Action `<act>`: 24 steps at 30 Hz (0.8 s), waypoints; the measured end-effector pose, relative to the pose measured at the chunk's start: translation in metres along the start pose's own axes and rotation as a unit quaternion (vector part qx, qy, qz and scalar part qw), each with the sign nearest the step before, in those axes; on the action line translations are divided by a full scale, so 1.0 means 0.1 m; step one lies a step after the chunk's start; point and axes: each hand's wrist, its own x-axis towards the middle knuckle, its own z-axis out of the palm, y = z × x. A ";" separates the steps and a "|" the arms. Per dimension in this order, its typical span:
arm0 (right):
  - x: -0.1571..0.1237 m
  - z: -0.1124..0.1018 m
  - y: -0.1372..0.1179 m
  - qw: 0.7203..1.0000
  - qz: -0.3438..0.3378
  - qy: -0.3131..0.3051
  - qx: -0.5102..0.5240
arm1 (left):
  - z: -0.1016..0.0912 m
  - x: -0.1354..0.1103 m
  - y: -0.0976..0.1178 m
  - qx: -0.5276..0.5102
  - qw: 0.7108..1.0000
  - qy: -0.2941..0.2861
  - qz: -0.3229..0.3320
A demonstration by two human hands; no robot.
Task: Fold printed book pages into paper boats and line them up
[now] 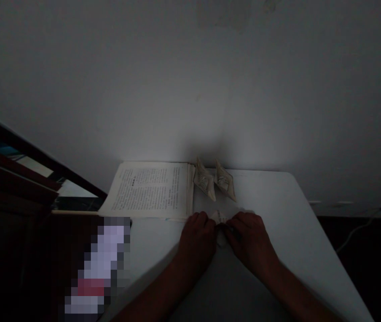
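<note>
Close together over the white table, my left hand (199, 237) and my right hand (249, 237) pinch a small folded piece of printed paper (220, 218) from its two sides. Fingers cover most of the paper, so its full shape is hidden. Just beyond it stand two folded paper boats, one on the left (204, 180) and one on the right (225, 180), side by side and made of printed paper.
A stack of printed pages (146, 185) lies at the table's back left, beside the boats. The white table (260, 188) meets a pale wall (163, 89). A pixelated bright object (99, 264) is at the left edge. On the right a pale cable (358, 228) hangs beyond the table.
</note>
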 end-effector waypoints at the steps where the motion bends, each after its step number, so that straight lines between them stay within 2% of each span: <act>1: 0.00 -0.01 0.00 1.000 0.007 -0.007 0.005 | -0.01 0.01 -0.01 -0.011 1.000 -0.011 -0.009; 5: 0.02 -0.04 0.02 0.998 0.041 -0.039 0.013 | -0.07 0.04 -0.05 -0.044 0.996 -0.047 -0.061; 9: 0.02 -0.06 0.00 0.996 0.076 -0.042 0.004 | -0.12 0.06 -0.06 -0.051 0.992 -0.068 -0.095; 18: 0.05 -0.09 -0.07 0.993 0.107 -0.040 -0.008 | -0.19 0.13 -0.04 -0.068 0.984 -0.116 -0.121; 24: 0.06 -0.09 -0.02 0.993 0.108 -0.053 0.006 | -0.20 0.11 -0.09 -0.067 0.984 -0.137 -0.090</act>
